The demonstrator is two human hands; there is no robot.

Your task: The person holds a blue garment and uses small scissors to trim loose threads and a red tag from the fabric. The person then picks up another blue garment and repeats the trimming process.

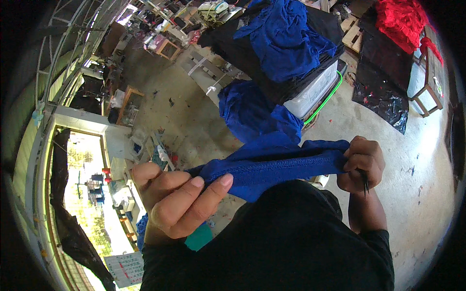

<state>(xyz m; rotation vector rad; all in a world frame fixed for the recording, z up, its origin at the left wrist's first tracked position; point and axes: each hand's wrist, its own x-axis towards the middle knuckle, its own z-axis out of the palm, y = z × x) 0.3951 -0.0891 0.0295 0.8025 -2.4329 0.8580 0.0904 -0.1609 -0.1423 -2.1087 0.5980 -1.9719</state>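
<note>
A blue fabric piece [272, 165] with a stitched hem is stretched between my two hands above my black-clad lap. My left hand [172, 199] pinches its left end between thumb and fingers. My right hand [361, 165] grips the right end and also holds a thin dark pointed tool [365, 184] that sticks down from the fist. More of the blue cloth [252, 114] runs up behind toward a heap.
A clear plastic crate [315, 89] heaped with black and blue cloth [286, 39] stands ahead on the concrete floor [417, 184]. Red fabric [403, 22] lies at the top right by a wooden stool [429, 92]. Black plastic sheet [381, 92] covers the floor there. Sewing tables [204, 19] stand far back.
</note>
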